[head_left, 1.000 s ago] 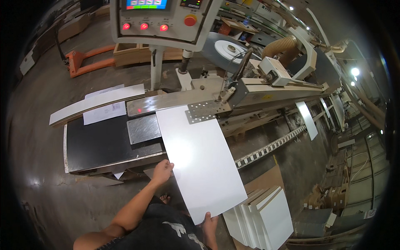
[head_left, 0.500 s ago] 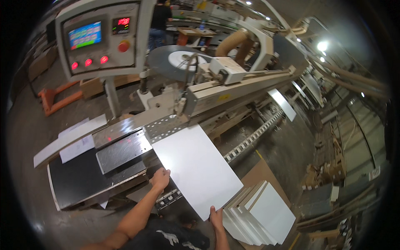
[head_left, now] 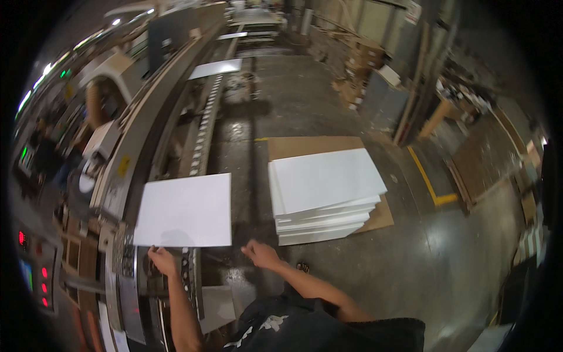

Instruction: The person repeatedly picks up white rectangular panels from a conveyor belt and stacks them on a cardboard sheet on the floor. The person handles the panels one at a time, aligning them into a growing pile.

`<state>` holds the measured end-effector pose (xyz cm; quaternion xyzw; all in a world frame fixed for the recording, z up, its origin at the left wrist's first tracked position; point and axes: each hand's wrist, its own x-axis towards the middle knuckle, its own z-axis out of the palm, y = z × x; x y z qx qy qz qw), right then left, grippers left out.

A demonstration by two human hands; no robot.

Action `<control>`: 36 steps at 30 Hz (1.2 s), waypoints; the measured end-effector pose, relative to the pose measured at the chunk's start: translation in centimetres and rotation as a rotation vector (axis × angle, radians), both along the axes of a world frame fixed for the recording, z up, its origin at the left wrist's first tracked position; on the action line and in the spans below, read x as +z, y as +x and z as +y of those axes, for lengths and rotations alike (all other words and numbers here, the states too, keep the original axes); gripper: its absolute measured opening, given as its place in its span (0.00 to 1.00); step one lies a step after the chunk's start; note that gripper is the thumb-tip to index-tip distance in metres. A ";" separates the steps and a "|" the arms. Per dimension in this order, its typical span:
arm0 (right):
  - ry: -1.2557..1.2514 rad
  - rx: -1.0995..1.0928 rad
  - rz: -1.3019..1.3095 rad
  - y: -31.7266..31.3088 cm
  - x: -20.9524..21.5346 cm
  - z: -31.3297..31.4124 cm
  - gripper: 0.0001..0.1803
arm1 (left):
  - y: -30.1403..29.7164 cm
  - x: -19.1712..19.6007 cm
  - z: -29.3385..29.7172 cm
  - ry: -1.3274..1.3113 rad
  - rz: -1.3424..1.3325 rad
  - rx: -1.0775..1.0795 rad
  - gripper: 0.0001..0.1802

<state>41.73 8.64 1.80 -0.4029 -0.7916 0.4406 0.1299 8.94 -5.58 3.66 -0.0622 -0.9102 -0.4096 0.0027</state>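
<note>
A white rectangular panel (head_left: 186, 211) lies flat at the left, its left side against the bed of a long machine. My left hand (head_left: 163, 261) is at the panel's near edge, thumb and fingers closed at the rim near its left corner. To the right of the panel's near right corner, my right hand (head_left: 263, 256) hovers apart from it, holding nothing. Its fingers are half bent, with gaps between the tips, and slightly blurred. Further right stands an uneven stack of white panels (head_left: 322, 182) on a brown board (head_left: 316, 145).
The machine's long beam (head_left: 138, 146) and a chain conveyor track (head_left: 205, 117) run away from me. Another white panel (head_left: 216, 68) rests farther along. A control box with red lights (head_left: 40, 273) is at the lower left. Boards (head_left: 487, 155) lean at the right.
My view has swung right toward the stack. My right hand has come off the panel, and the panel sits farther along the machine. My left hand has shifted to the near edge.
</note>
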 end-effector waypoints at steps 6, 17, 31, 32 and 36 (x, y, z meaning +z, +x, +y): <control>-0.143 -0.112 -0.300 22.1 -7.6 2.4 0.25 | 18.7 2.5 10.9 0.434 0.039 -0.634 0.12; -0.586 -0.428 0.105 44.4 -17.7 2.4 0.23 | 33.3 -15.1 29.3 0.211 -0.795 -0.724 0.24; -0.014 -0.876 -0.194 45.7 -13.7 12.5 0.19 | 34.2 -17.6 27.5 0.434 -0.997 -0.533 0.19; 0.003 -0.899 -0.153 46.4 -13.3 14.8 0.18 | 34.5 -17.1 27.2 0.398 -0.956 -0.568 0.18; 0.108 -0.925 -0.131 45.9 -6.1 21.7 0.16 | 34.5 -17.1 22.0 0.543 -0.894 -0.532 0.17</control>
